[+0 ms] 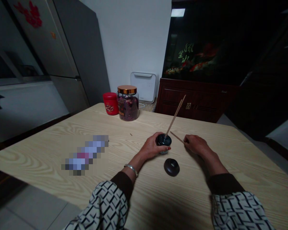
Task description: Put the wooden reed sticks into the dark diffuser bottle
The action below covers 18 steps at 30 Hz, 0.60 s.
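My left hand (pixel 153 146) is wrapped round a small dark glossy pot (pixel 163 140), which stands on the table. A few thin brown sticks (pixel 174 117) rise from the pot's mouth and lean to the right. Just right of the pot, my right hand (pixel 195 143) pinches another thin brown stick (pixel 177 137), whose far tip points toward the pot. A round dark brown lid (pixel 172 167) with a knob lies on the table in front of the pot. What else the pot holds is hidden.
A red canister (pixel 111 103) and a glass jar with a copper-coloured lid (pixel 128 103) stand near the table's back edge. A pixelated long item (pixel 86 155) lies at left. A tiny stick fragment (pixel 131 134) rests on the wooden table (pixel 50 150).
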Tool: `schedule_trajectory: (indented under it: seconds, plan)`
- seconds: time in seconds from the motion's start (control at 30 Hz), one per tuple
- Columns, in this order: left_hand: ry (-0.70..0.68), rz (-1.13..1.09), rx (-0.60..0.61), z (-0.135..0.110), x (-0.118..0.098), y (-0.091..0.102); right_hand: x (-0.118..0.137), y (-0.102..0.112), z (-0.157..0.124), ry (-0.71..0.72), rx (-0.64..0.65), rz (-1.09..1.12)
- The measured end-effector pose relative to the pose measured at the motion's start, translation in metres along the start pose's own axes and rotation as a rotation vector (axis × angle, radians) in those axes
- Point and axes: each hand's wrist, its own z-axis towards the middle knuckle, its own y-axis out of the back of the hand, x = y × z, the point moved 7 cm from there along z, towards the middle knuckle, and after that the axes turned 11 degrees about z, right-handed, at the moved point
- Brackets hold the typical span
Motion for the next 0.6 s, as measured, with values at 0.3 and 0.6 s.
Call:
schedule_trajectory:
  seconds: [0.3, 0.6]
  plan:
    - [0.018, 0.031, -0.004, 0.0, 0.001, 0.001, 0.003, 0.01, -0.003, -0.01, -0.063, 0.017]
    - [0.017, 0.02, -0.005, -0.002, -0.003, 0.002, 0.012, 0.131, -0.052, 0.262, -0.866, 1.244]
